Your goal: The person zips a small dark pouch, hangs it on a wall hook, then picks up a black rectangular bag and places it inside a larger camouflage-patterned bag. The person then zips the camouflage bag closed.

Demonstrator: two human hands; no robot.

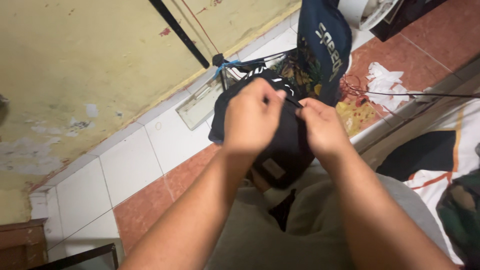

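Note:
A black garment (pixel 285 145) with white markings near its top hangs in front of me over my lap. My left hand (pixel 250 117) grips its upper edge with the fingers curled. My right hand (pixel 322 127) pinches the fabric beside it, and a thin black strap or hanger piece (pixel 294 102) shows between the two hands. Behind the garment a dark blue cloth (pixel 325 40) with white lettering hangs from a line.
A yellow stained wall (pixel 90 65) rises at left above white and red floor tiles (pixel 145 165). A black rod (pixel 177 32) leans on the wall. Crumpled white paper (pixel 387 85) lies on the floor, and patterned bedding (pixel 440 150) lies at right.

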